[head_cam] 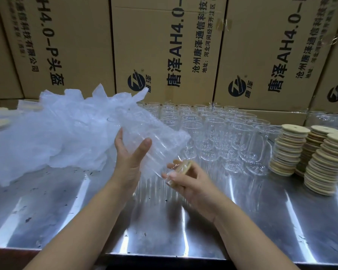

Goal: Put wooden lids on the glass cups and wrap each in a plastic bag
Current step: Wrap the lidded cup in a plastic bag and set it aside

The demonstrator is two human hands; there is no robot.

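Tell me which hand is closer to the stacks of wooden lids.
Right. The right hand, gripping the lidded end of the bagged cup, sits left of the lid stacks, apart from them. The left hand holds the cup's other side, farther left.

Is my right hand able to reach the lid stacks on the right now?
Probably not yet: the right hand grips the lid end of the bagged cup. Nothing blocks the way to the lid stacks.
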